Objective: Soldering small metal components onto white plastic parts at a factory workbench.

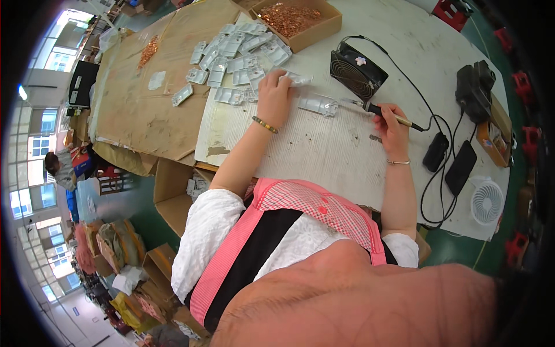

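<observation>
My right hand (pixel 394 127) is closed round the handle of a soldering iron (pixel 374 109), whose metal tip points left toward a clear plastic housing (pixel 318 104) lying on the white board. Whether the tip touches that housing is too small to tell. My left hand (pixel 274 97) has its fingers closed at the edge of another clear plastic housing (pixel 298 78), beside the heap. Several more translucent housings (pixel 233 44) lie piled beyond and to the left of this hand. Its palm side is hidden.
A cardboard box (pixel 315 36) of small copper-coloured parts stands at the back; a small copper pile (pixel 148 51) lies on cardboard at left. A black square fan (pixel 358 70) stands behind the iron. Black cables (pixel 445 173), a black power unit (pixel 475 91) and a white fan (pixel 487 202) occupy the right.
</observation>
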`<state>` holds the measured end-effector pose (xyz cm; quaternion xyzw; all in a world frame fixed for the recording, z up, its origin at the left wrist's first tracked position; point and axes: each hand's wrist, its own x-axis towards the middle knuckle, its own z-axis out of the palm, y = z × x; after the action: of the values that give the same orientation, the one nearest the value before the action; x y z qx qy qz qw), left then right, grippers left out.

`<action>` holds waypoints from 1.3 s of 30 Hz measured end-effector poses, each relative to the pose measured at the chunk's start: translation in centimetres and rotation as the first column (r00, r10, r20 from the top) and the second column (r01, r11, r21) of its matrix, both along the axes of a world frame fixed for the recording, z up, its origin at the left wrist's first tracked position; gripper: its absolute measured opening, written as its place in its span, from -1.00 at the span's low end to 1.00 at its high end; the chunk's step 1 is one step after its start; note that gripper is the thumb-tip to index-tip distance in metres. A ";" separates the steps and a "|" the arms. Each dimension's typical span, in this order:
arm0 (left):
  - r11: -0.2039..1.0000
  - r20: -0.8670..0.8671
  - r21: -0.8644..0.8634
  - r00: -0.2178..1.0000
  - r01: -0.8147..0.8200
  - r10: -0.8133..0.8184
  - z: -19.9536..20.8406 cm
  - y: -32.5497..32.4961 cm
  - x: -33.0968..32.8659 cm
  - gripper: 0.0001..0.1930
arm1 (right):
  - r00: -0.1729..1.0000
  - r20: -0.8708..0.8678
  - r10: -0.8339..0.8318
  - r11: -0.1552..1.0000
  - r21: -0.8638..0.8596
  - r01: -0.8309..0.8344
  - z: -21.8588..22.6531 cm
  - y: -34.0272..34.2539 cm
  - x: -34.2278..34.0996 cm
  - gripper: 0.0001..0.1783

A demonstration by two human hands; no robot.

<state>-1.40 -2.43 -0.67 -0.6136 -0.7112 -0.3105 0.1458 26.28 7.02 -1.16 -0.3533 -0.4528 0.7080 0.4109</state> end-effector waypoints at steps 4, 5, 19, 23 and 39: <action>0.979 0.163 -0.069 0.970 0.193 -0.180 0.1 -1.2 1.8 -0.84 | 0.992 -0.129 -0.013 1.000 -0.016 0.011 -0.3 0.4 0.1 -0.80; 0.959 0.175 -0.127 0.957 0.253 -0.229 0.2 -1.5 2.2 -0.83 | 0.988 -0.147 -0.037 0.999 -0.012 0.035 -0.4 0.4 0.1 -0.80; 0.893 0.220 -0.143 0.893 0.427 -0.392 -0.4 -1.6 3.0 -0.72 | 0.998 -0.042 0.039 0.999 0.008 -0.038 0.1 0.0 0.0 -0.81; 0.892 0.231 -0.138 0.890 0.431 -0.394 -0.5 -1.6 2.9 -0.77 | 0.999 0.026 0.022 0.999 0.041 -0.023 0.2 -0.1 -0.1 -0.80; 0.875 0.183 -0.216 0.898 0.434 -0.401 0.5 -1.5 3.1 -0.81 | 0.982 0.158 0.104 0.992 0.048 -0.113 0.7 -0.5 -0.4 -0.81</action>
<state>1.68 -3.90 -0.15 -0.7442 -0.6033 -0.2822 -0.0509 25.87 6.53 -0.41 -0.3702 -0.5222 0.6865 0.3450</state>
